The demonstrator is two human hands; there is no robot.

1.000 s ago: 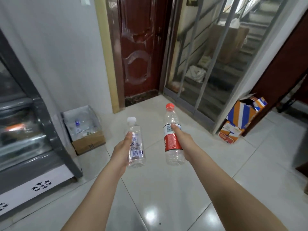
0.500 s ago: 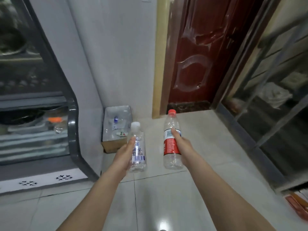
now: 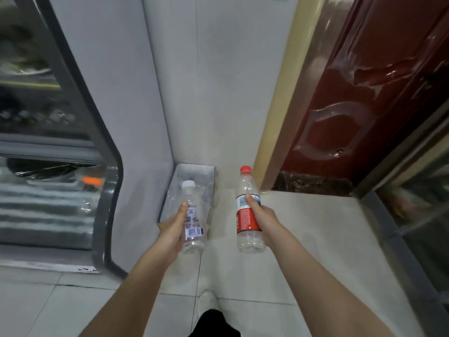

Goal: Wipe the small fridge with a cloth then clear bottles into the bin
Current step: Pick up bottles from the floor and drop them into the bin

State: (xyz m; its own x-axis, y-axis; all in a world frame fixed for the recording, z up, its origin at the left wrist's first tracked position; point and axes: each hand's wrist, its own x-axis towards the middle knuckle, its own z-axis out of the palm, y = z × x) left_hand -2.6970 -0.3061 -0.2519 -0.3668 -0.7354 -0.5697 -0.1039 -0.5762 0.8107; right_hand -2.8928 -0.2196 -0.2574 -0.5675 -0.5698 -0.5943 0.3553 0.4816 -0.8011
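My left hand (image 3: 173, 229) grips a clear plastic bottle with a white cap (image 3: 193, 220), held upright in front of the bin. My right hand (image 3: 263, 217) grips a clear bottle with a red cap and red label (image 3: 246, 212), also upright, to the right of the bin. The bin (image 3: 206, 171) is a cardboard box lined with clear plastic, standing on the floor in the corner against the white wall. The grey glass-fronted fridge (image 3: 107, 152) fills the left side.
A dark red door (image 3: 364, 93) with a yellow frame (image 3: 279, 105) stands to the right of the corner. A glass partition with a metal frame (image 3: 413, 203) runs along the right. My white shoe (image 3: 206, 300) shows on the pale tiled floor below.
I have turned left and stepped closer to the corner. The bin has come from the left of the view to just beyond the bottles, and the white-capped bottle now overlaps it.
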